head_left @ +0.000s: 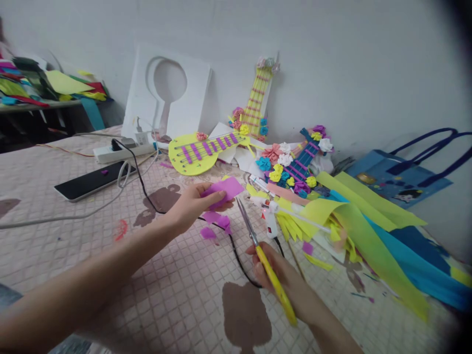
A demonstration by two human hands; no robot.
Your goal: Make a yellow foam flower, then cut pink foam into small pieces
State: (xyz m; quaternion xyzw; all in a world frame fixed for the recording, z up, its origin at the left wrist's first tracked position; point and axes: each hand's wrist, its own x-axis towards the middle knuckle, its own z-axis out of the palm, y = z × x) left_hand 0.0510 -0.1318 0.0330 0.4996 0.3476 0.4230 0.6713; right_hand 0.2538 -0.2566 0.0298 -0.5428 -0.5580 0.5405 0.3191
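A: Your left hand (191, 204) is coming in from the lower left and pinching a purple foam piece (225, 189), clamped firmly on it just above the middle of the frame.

B: And your right hand (283, 280), at the lower middle, is gripping the yellow handles of the scissors (258, 246). The blades are lying almost together and pointing up and left, with the tips just under the purple foam piece. Whether they are touching it, I cannot tell.

A: Purple scraps (216, 223) are lying on the quilted pink cover (147, 285) right below your left hand, beside a black cable (238, 255) that is curving down toward your right hand.

B: Just right of the blades, a white glue gun (271, 225) is resting against a heap of yellow-green and blue foam sheets (368, 236), which is spreading to the lower right.

A: Behind your hands, a yellow foam guitar (201, 153) is lying flat, a second guitar (257, 98) is leaning upright on the wall, and a blue guitar (304, 160) ringed with foam flowers is sitting to its right.

B: At the upper left, a white board (191, 98) with a guitar-shaped hole is standing against the wall. A power strip (118, 153) and a dark tablet (92, 181) are lying below it, and a blue bag (398, 179) is leaning at the right edge.
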